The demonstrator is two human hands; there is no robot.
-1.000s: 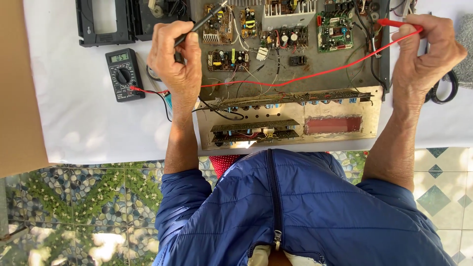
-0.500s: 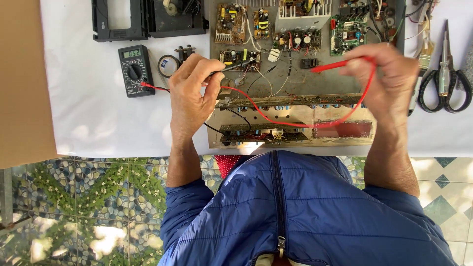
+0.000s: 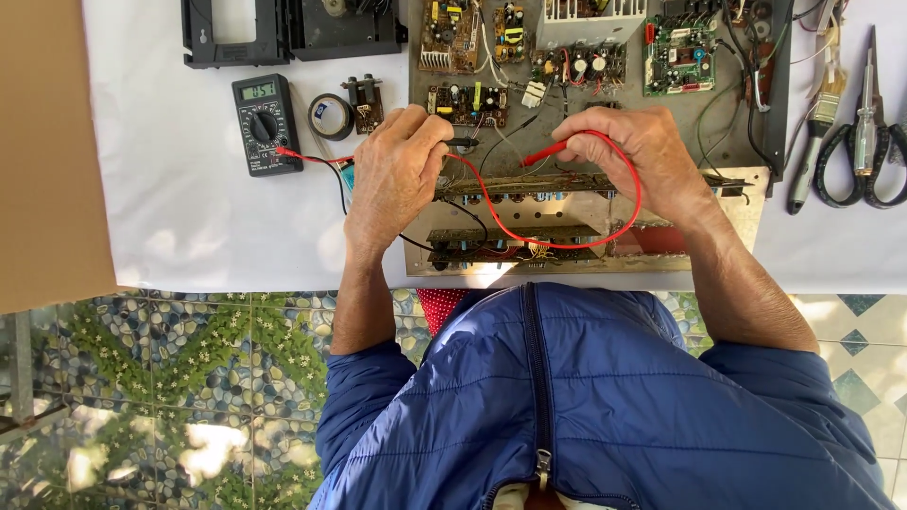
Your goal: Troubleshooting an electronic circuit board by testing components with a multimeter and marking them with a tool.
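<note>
— What's spread out there?

— A white-covered counter (image 3: pixel 189 236), and on it an opened amplifier chassis (image 3: pixel 586 142) packed with circuit boards, right under both hands.

— And the hands themselves?

— Left hand (image 3: pixel 392 179) is pinched shut on the black probe (image 3: pixel 463 142), tip pointing right over the chassis. Right hand (image 3: pixel 642 161) is clamped on the red probe (image 3: pixel 543 154), tip pointing left — the two tips sit near each other, not touching.

— Leads?

— The red lead (image 3: pixel 567 244) loops down below the hands and runs left to the multimeter (image 3: pixel 265 123), which lies just left of the left hand.

— Anything smaller?

— A roll of black tape (image 3: pixel 331 115) beside the meter; scissors (image 3: pixel 864 142) far right.
</note>
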